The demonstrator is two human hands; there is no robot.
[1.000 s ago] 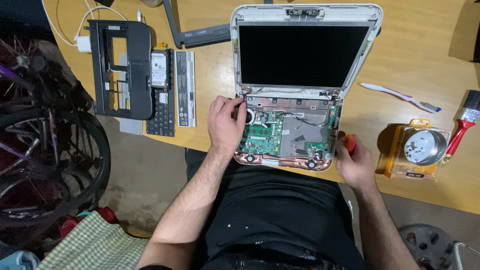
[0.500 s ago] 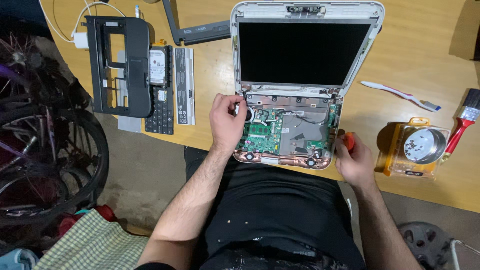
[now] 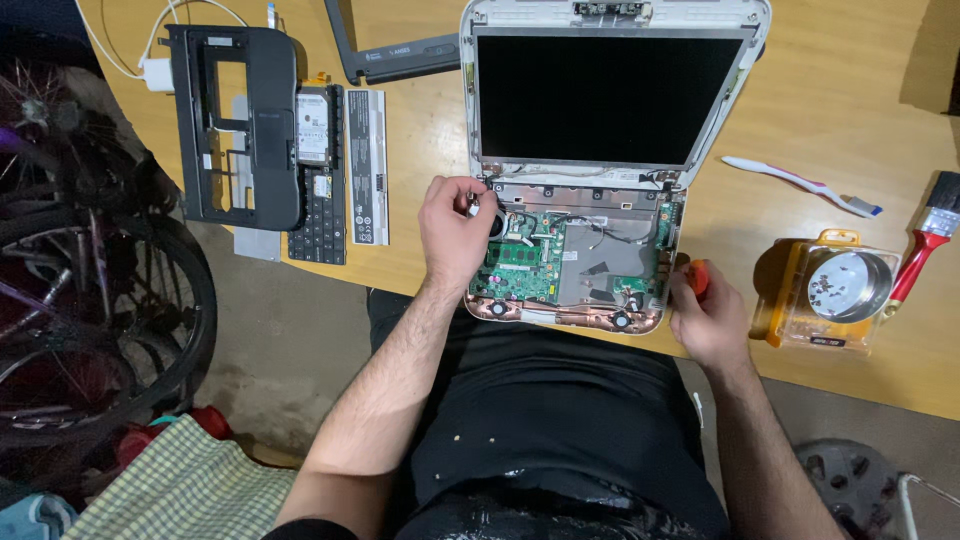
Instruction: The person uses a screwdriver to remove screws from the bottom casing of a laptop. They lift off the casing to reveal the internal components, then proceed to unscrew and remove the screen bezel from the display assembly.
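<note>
Opened laptop (image 3: 580, 250) lies at the worktop (image 3: 820, 90) near edge, base toward person; left hand (image 3: 455, 225) pinches a small part at the board's upper-left corner; right hand (image 3: 705, 315) grips an orange-handled screwdriver (image 3: 697, 277) at the right edge.

Right hand (image 3: 708, 318) hides an orange tool (image 3: 698, 277) (perhaps a screwdriver).

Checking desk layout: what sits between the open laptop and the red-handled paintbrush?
In the head view, between the laptop and the paintbrush lie a white toothbrush and a clear yellow-edged case holding a round metal dish.
</note>
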